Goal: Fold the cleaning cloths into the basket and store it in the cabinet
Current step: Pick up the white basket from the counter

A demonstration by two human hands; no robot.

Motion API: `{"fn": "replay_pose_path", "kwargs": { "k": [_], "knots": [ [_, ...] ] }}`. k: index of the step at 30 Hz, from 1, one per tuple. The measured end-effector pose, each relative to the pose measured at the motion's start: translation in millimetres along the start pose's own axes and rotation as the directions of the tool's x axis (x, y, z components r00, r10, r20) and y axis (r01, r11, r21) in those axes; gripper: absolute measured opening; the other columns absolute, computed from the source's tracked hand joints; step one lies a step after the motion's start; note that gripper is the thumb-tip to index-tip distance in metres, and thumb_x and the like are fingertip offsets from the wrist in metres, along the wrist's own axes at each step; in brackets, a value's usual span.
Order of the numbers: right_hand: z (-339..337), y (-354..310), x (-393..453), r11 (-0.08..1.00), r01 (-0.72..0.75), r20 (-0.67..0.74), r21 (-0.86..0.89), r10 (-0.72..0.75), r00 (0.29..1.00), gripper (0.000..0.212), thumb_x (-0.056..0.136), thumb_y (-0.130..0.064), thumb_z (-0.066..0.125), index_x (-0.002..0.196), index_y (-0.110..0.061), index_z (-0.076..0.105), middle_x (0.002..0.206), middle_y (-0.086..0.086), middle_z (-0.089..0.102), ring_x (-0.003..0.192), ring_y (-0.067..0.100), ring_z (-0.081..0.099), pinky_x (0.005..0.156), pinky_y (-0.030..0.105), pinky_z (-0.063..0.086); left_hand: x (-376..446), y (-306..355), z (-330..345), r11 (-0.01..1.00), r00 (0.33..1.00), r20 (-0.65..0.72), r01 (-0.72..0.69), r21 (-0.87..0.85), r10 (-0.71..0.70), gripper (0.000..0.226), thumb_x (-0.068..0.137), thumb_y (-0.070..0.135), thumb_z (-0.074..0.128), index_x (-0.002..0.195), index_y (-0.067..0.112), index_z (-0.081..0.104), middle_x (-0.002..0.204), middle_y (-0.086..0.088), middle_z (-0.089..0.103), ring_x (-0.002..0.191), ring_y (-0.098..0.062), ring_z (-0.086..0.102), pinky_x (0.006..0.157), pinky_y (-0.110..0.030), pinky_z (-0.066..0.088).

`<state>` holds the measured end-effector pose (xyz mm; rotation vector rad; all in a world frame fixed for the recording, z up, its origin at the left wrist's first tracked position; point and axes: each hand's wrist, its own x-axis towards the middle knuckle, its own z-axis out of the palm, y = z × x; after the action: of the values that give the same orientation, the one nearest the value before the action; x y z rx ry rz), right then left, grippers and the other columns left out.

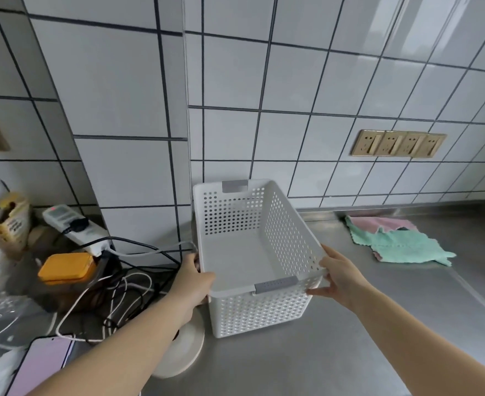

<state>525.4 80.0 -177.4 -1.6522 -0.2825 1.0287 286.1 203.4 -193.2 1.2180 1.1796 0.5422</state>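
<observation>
A white perforated plastic basket (235, 212) with grey handle clips stands empty on the steel counter, near the tiled wall corner. My left hand (193, 278) grips its left rim near the front corner. On the other side, my right hand (339, 274) holds the right front corner, thumb below and fingers along the rim. Two cleaning cloths lie unfolded and overlapping to the right of the basket: a green cloth (398, 247) on top of a pink cloth (378, 224).
Left of the basket lies a tangle of cables (127, 281), a power strip (72, 227), an orange box (67, 268), a phone (39, 364) and a round white disc (184, 350). Gold wall sockets (397, 143) sit above the steel counter (350, 338).
</observation>
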Motion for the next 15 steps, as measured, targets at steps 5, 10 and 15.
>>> {"fn": "replay_pose_path", "kwargs": {
  "k": [5, 10, 15],
  "knots": [
    [6, -2, 25, 1.0, -0.001, 0.032, -0.02, 0.001, 0.999, 0.052, 0.09, 0.006, 0.027, 0.116, -0.03, 0.055, 0.109, 0.005, 0.061, 0.097, 0.029, 0.06, 0.08, 0.062, 0.052, 21, 0, 3, 1.0, 0.996, -0.085, 0.017, -0.004, -0.017, 0.033, 0.084, 0.002, 0.052, 0.112, 0.018, 0.049, 0.099, 0.0, 0.06, 0.092, -0.023, 0.06, 0.083, -0.045, 0.053],
    [10, -4, 45, 0.999, -0.007, 0.059, -0.052, 0.01, 0.998, 0.055, 0.088, 0.006, 0.029, 0.115, -0.034, 0.054, 0.113, 0.004, 0.062, 0.103, 0.032, 0.061, 0.075, 0.056, 0.055, 39, 6, 3, 1.0, 0.993, -0.119, 0.008, 0.001, -0.008, 0.027, 0.085, 0.001, 0.051, 0.106, 0.018, 0.051, 0.093, 0.0, 0.06, 0.083, -0.02, 0.06, 0.077, -0.041, 0.053],
    [9, -1, 53, 0.997, -0.026, 0.086, -0.072, 0.032, 0.996, 0.055, 0.086, 0.006, 0.03, 0.102, -0.038, 0.059, 0.112, 0.002, 0.063, 0.102, 0.03, 0.063, 0.074, 0.053, 0.057, 45, 10, 2, 1.0, 0.995, -0.104, -0.013, 0.002, 0.013, 0.031, 0.086, -0.002, 0.046, 0.108, 0.018, 0.05, 0.092, 0.001, 0.061, 0.078, -0.016, 0.059, 0.061, -0.027, 0.049]
  ]
}}
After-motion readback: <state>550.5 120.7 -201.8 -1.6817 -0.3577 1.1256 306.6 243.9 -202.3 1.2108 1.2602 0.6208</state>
